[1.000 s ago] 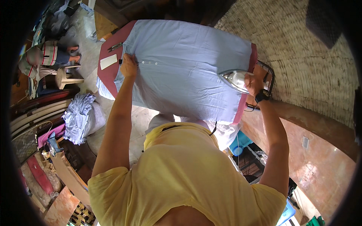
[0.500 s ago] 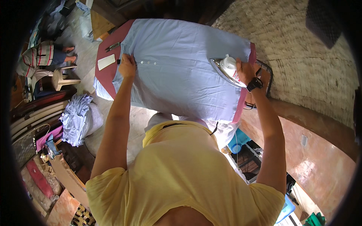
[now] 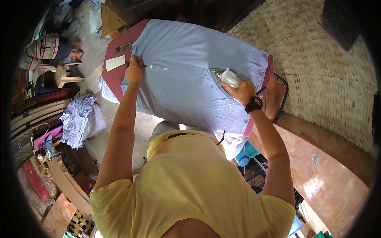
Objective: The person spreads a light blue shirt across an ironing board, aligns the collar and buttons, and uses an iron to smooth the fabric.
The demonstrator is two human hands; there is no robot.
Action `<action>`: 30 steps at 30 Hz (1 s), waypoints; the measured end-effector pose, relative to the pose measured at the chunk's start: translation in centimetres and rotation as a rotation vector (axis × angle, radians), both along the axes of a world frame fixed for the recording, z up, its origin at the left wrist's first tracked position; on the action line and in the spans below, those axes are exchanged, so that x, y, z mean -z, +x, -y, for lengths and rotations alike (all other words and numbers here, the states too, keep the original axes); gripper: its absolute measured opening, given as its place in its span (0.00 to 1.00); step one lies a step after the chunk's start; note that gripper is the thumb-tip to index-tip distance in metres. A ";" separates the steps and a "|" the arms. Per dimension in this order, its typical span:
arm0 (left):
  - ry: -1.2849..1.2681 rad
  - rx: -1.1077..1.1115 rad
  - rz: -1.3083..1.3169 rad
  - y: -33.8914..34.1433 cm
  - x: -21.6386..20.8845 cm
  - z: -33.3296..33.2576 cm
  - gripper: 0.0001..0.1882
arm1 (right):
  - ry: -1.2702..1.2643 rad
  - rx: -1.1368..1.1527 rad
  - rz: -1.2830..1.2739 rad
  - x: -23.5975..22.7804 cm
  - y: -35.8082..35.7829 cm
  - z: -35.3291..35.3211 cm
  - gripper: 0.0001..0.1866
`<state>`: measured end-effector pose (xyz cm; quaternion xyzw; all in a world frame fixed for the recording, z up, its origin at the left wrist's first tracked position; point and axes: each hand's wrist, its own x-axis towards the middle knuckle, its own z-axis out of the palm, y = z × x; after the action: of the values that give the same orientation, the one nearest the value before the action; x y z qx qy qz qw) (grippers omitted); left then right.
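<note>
Blue shirt [image 3: 182, 83] is spread over a maroon ironing board [image 3: 129, 36], iron [image 3: 229, 78] sitting on the shirt's right half. Right hand [image 3: 243, 92] is wrapped around the iron, left hand [image 3: 134, 70] has the shirt's left end pinched near the buttons [image 3: 158, 67]. White card [image 3: 115, 63] and snips [image 3: 124, 47] lie at the board's left end.

Both arms [image 3: 122, 123] reach forward, the left hand [image 3: 134, 72] pinching, the right hand [image 3: 243, 91] gripping.
</note>
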<state>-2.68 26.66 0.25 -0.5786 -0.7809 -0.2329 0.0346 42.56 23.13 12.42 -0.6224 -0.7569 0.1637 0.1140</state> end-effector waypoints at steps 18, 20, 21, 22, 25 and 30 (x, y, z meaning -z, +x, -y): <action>0.069 -0.051 0.095 -0.1 1.3 -0.3 0.14 | 0.139 -0.278 -0.037 -0.5 -4.0 -1.4 0.29; 0.064 -0.050 0.097 0.0 1.1 -0.6 0.14 | 0.040 -0.098 0.006 -1.6 -5.5 -2.8 0.28; 0.060 -0.049 0.099 0.0 1.1 -0.5 0.14 | -0.011 -0.052 -0.074 -1.5 -5.7 -3.1 0.28; 0.086 -0.040 0.088 -0.1 1.3 -0.5 0.14 | -0.054 -0.007 -0.154 -1.6 -5.9 -3.8 0.28; 0.132 -0.026 0.071 -0.3 1.7 -0.4 0.14 | -0.098 0.000 -0.272 -1.9 -7.0 -3.8 0.28; 0.114 -0.041 0.067 0.2 1.4 -0.6 0.14 | 0.023 -0.235 -0.047 -0.5 -10.7 0.0 0.33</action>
<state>-2.49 27.28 -1.11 -0.5513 -0.7789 -0.2954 0.0460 31.88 23.10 12.87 -0.5240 -0.8236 0.1818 0.1188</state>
